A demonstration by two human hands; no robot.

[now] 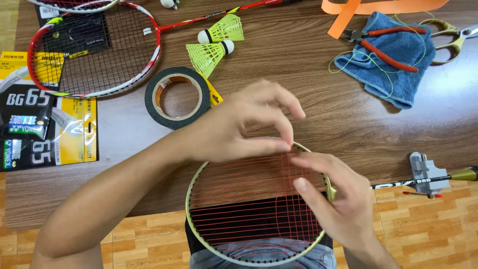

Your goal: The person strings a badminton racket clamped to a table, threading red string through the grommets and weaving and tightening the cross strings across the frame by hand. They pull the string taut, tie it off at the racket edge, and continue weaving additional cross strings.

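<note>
A pale yellow-green badminton racket head (199,239) with red strings (249,199) lies across my lap and the table's near edge. Its shaft (398,183) runs off to the right. My left hand (244,124) hovers over the top of the string bed, thumb and fingers pinched together at a string near the frame. My right hand (333,199) rests on the right side of the frame, thumb pressed on the strings, fingers curled round the rim.
On the brown wooden table: a black tape roll (149,99), two yellow shuttlecocks (214,45), a red-and-white racket (94,50), string packets (45,129), a blue towel (393,55) with red pliers (383,45), gold scissors (453,37), an orange strip (348,12), a grey clamp (425,174).
</note>
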